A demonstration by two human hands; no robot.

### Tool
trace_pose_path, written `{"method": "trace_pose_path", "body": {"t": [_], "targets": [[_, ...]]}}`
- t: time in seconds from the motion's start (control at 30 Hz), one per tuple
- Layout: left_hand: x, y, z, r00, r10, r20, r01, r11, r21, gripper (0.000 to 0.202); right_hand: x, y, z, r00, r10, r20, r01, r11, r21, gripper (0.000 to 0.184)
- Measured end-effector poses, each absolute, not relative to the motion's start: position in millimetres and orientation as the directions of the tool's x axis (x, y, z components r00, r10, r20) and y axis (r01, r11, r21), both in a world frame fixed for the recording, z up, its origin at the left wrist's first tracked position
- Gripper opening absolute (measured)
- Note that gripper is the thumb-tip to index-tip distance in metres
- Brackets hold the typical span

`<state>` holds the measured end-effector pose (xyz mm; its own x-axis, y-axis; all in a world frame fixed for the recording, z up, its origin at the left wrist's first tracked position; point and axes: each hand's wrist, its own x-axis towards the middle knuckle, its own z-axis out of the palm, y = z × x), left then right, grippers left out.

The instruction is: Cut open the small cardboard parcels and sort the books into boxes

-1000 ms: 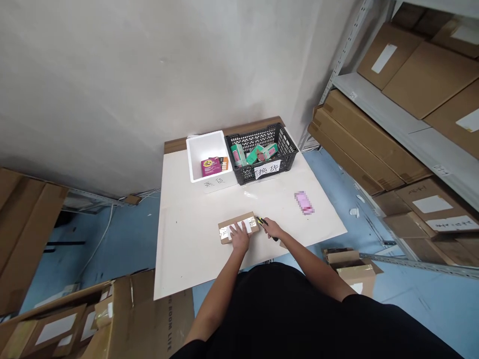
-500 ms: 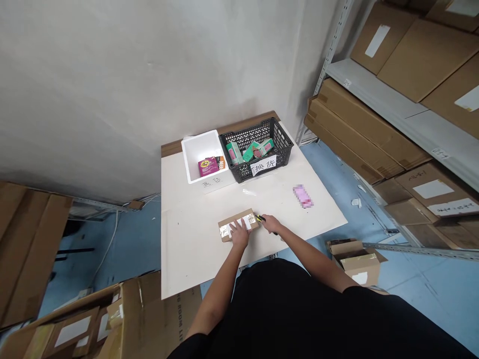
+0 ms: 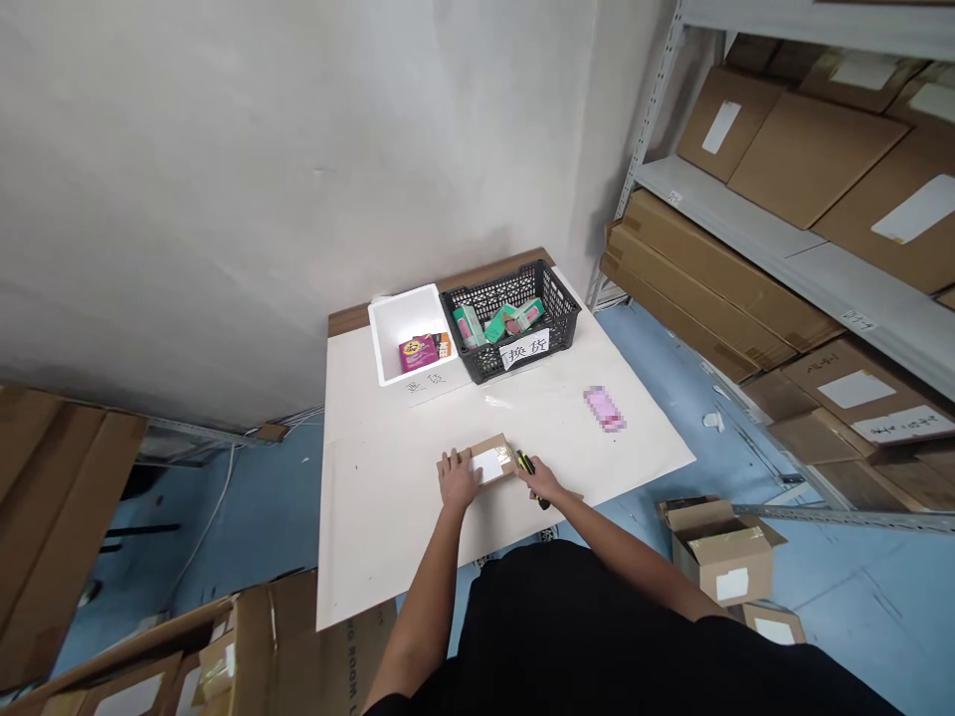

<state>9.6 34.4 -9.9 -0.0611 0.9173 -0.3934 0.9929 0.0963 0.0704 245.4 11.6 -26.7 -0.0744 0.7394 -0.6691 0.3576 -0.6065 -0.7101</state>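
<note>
A small cardboard box [image 3: 490,463] with a white label and shiny tape lies near the front of the white tabletop. My left hand [image 3: 458,481] grips its left end, fingers over the top. In my right hand [image 3: 540,479], just off the box's right end, is a yellow and black utility knife [image 3: 526,463]. Its blade is too small to make out. Right of the box lies a pink, pixelated item [image 3: 604,409].
Behind the box stand a white foam bin [image 3: 395,306] with a purple packet [image 3: 419,353], and a black plastic crate [image 3: 565,328] holding several green-and-pink boxes. Loaded shelving [image 3: 753,219] rises on the right. An opened carton [image 3: 727,557] sits on the blue floor.
My left hand has slid from the box's middle to its left end. The knife in my right hand has turned and drawn slightly away from the box. The view has shifted a little.
</note>
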Motion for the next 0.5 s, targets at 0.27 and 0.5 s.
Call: {"method": "trace_pose_path", "body": {"t": [0.27, 0.5], "targets": [[-2.6, 7.9, -28.7, -0.092, 0.884, -0.459, 0.985, 0.148, 0.089, 0.084, 218.1, 31.7, -18.8, -0.007, 0.768, -0.641, 0.432, -0.576, -0.694, 0.020], [-4.7, 10.5, -34.7, -0.083, 0.880, -0.468, 0.986, 0.140, 0.089, 0.084, 234.5, 32.9, -13.2, -0.121, 0.782, -0.612, 0.640, -0.409, -0.650, 0.022]]}}
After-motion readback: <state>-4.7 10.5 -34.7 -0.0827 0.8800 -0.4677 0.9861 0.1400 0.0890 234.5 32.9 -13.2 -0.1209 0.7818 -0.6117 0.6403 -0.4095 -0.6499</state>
